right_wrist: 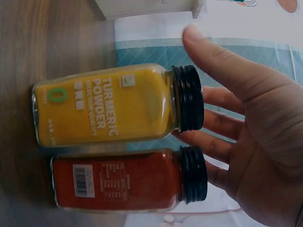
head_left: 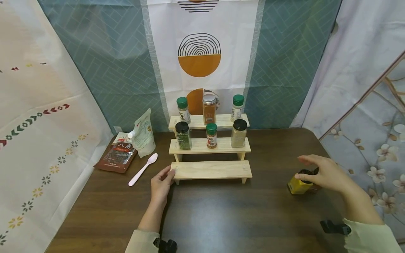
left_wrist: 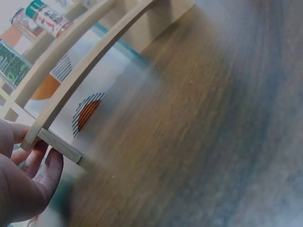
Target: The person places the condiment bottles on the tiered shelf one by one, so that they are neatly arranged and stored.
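Note:
My left hand (head_left: 162, 184) pinches the left end of the bottom step of a three-tier wooden rack (head_left: 212, 170); in the left wrist view its thumb and fingers lie round the board's end (left_wrist: 59, 144). My right hand (head_left: 329, 174) is at a jar of yellow turmeric powder (right_wrist: 102, 106) with a black lid. Its thumb stands apart from the lid, and the fingers reach behind it; whether they touch cannot be told. Beside the turmeric stands a jar of red-brown powder (right_wrist: 118, 182), also black-lidded, mostly hidden by the hand in the head view.
Several spice jars stand on the upper two steps, among them a green-herb jar (head_left: 183, 136) and a silver-lidded jar (head_left: 209, 109). Left of the rack lie a pink spoon (head_left: 143, 169) and a brown packet (head_left: 118, 154); a white spouted pouch (head_left: 143, 135) leans there. Cloths hang behind.

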Tool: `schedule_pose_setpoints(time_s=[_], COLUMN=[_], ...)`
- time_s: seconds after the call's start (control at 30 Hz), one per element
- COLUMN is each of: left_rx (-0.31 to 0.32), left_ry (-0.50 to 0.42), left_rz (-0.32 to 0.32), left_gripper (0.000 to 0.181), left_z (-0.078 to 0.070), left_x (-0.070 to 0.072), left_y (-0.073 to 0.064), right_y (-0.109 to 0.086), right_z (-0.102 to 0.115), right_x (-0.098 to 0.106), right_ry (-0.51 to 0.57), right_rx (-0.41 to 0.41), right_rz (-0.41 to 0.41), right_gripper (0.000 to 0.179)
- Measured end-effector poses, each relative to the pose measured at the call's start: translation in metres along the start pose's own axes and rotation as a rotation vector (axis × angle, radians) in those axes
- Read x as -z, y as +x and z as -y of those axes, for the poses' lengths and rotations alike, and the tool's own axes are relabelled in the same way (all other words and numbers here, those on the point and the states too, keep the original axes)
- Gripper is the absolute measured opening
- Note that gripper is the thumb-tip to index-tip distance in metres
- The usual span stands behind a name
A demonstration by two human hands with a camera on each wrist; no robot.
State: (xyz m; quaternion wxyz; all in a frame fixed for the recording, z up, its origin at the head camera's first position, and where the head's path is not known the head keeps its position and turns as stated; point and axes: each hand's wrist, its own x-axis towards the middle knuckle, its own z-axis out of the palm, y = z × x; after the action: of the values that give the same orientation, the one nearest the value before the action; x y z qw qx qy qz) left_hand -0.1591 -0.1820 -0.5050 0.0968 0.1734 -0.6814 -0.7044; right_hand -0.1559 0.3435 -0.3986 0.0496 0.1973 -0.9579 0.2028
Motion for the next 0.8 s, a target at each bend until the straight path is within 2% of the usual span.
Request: schedule_pose_setpoints(time_s=[0.2, 0.4, 0.53, 0.67, 0.8], left_rx=[-0.017, -0.027, -0.03, -0.034, -0.048], left_ry=[0.017, 0.008, 0.003, 0.004, 0.002], left_rz=[-0.008, 0.009, 0.02, 0.022, 0.018], left_gripper=[0.033, 0.034, 0.036, 0.037, 0.035], left_z=[0.002, 0.002, 0.001, 0.001, 0.005], left_x=[0.0, 0.001, 0.001, 0.001, 0.002], left_y=[0.004, 0.004, 0.004, 0.003, 0.003], right_y=[-0.005, -0.006, -0.006, -0.007, -0.009], right_z=[-0.009, -0.013, -0.013, -0.013, -0.012], right_x=[-0.006, -0.006, -0.004, -0.004, -0.009], right_ry=[-0.009, 0.002, -0.029, -0.017, -0.009], right_rx=[0.059, 0.015, 0.021, 0.054, 0.107], right_rz=[-0.009, 0.07, 0.081, 0.053, -0.037], right_gripper=[0.072, 0.069, 0.068, 0.066, 0.058])
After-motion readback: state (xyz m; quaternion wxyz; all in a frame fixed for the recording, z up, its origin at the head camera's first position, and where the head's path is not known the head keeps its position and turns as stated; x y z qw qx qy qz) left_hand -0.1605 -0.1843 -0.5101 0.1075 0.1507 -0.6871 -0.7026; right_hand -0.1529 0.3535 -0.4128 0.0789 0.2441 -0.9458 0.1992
